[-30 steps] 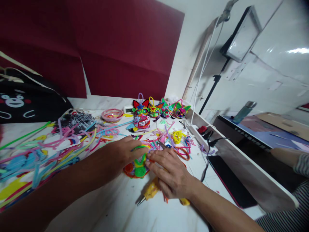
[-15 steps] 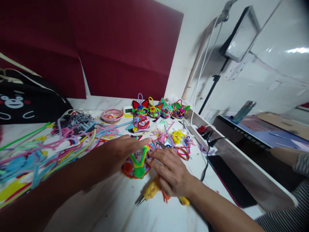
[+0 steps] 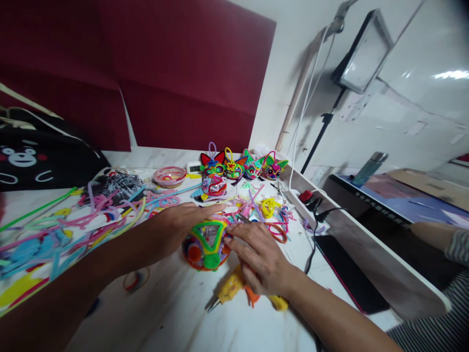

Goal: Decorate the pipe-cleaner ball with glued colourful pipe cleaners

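Note:
A round piece (image 3: 207, 247) made of colourful pipe cleaners, with a green and yellow V and a green disc, lies on the white table. My left hand (image 3: 186, 226) reaches over its upper left edge, fingers stretched out. At its right edge rests my right hand (image 3: 258, 252), fingers spread and slightly bent, fingertips touching the piece. Below my right hand lies a yellow glue gun (image 3: 230, 287), its metal nozzle pointing down-left. An orange item (image 3: 251, 296) shows beside it.
Several finished cat-like heads (image 3: 234, 168) stand at the back near a pink bowl (image 3: 169, 176). Loose pipe cleaners (image 3: 98, 205) cover the left. A power strip (image 3: 306, 210) and black phone (image 3: 351, 274) lie right. A person's striped sleeve (image 3: 458, 249) shows at the far right.
My left hand has shifted slightly left and down, uncovering more of the round piece's top. My right hand stays at the right edge. A thin ring on the table has come into view.

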Motion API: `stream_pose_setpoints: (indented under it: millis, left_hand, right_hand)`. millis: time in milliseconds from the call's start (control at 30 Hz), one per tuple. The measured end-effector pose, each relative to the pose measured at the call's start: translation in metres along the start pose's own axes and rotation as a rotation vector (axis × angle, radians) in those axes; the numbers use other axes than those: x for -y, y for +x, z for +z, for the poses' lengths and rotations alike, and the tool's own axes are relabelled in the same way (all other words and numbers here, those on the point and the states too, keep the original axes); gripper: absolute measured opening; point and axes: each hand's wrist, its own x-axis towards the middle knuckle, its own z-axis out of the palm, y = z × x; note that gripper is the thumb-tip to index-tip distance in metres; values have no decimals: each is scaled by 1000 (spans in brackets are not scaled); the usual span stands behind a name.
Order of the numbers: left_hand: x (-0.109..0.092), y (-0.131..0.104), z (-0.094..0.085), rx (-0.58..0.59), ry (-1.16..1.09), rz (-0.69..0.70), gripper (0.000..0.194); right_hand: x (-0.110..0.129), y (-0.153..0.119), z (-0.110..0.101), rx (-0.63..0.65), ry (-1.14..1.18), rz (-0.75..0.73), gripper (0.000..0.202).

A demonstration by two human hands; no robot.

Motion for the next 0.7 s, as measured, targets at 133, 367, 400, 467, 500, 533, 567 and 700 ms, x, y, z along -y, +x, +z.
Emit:
stream_pose_setpoints:
  millis: [133,367,400,467,500,533,567,700]
  left_hand:
    - [1,0,-4,21,-11,-11,55]
    - [3,-1,-5,31,-27,-29,51]
    - [3,-1,-5,29,-27,-31,50]
    - [1,1,-6,36,-29,-46,49]
    - [0,1,-7,42,-31,-58,49]
    - [-1,2,-8,45,-32,-70,49]
    - [-2,3,-8,46,-34,-79,48]
    - [-3,5,-9,50,-48,-126,47]
  right_hand:
    - [0,1,-1,-2,5,-6,53]
    - [0,2,-1,-26,16,1,53]
    - [1,2,-1,-28,14,2,53]
    - [1,3,-2,-33,8,5,53]
    - [1,3,-2,-37,6,7,53]
    - [1,4,-2,-38,5,9,53]
    - [1,4,-2,-38,4,10,53]
    - [1,4,-3,-42,-2,8,52]
